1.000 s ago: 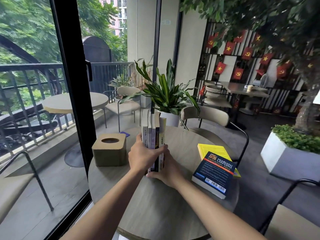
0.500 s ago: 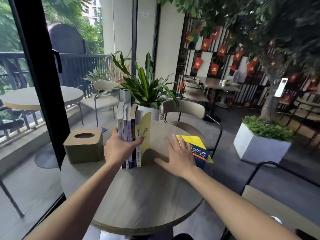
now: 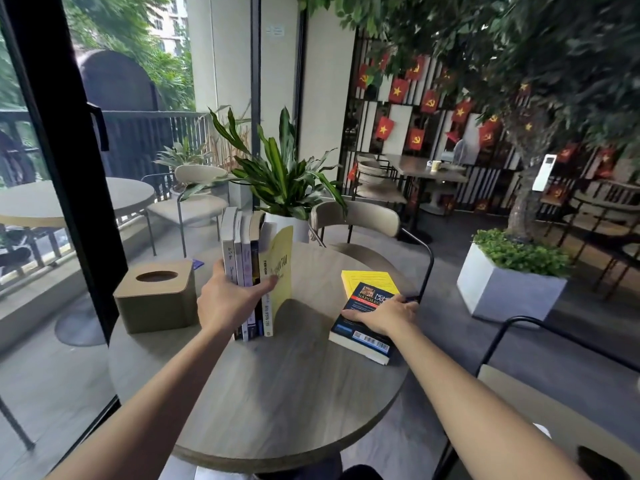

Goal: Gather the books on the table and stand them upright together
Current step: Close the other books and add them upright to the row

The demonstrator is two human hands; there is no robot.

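Several books (image 3: 246,258) stand upright together on the round wooden table (image 3: 277,393), left of centre. The rightmost one has its yellow cover (image 3: 281,268) swung partly open. My left hand (image 3: 228,303) clasps the standing books from the near side. A dark blue book (image 3: 363,327) lies flat at the table's right edge, on top of a yellow book (image 3: 367,278). My right hand (image 3: 384,315) rests on the blue book, fingers curled over its right edge.
A brown tissue box (image 3: 156,296) stands on the table's left part. A potted plant (image 3: 280,188) sits at the table's far side. A chair (image 3: 360,223) is behind the table, another chair (image 3: 554,393) at my right. A glass door frame (image 3: 69,202) is on the left.
My right hand left the standing books and moved right onto the flat blue book. The yellow cover swung open. My left hand kept its hold on the upright books.
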